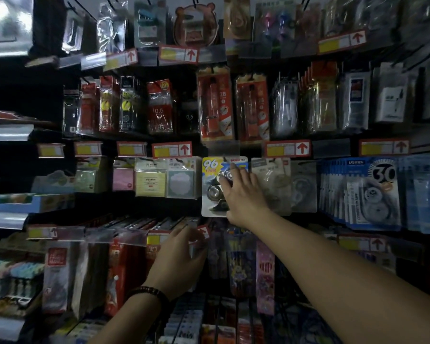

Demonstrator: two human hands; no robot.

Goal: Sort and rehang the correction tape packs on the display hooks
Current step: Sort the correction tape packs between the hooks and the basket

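A correction tape pack marked "96" (212, 186) hangs on a hook in the middle row of the display. My right hand (241, 194) lies on its front, fingers spread and reaching up to the pack's top edge near the hook. My left hand (178, 259) is lower, fingers curled around the clear price-label strip (159, 239) of the row below. More correction tape packs hang to the right: clear ones (271, 184) and blue packs marked "30" (372, 192).
Sticky-note packs (150, 181) hang left of the "96" pack. Pencil-lead and pencil packs (215, 105) fill the row above. Red price tags with arrows (171, 149) line each shelf edge. Dense hanging goods crowd the lower rows. The scene is dim.
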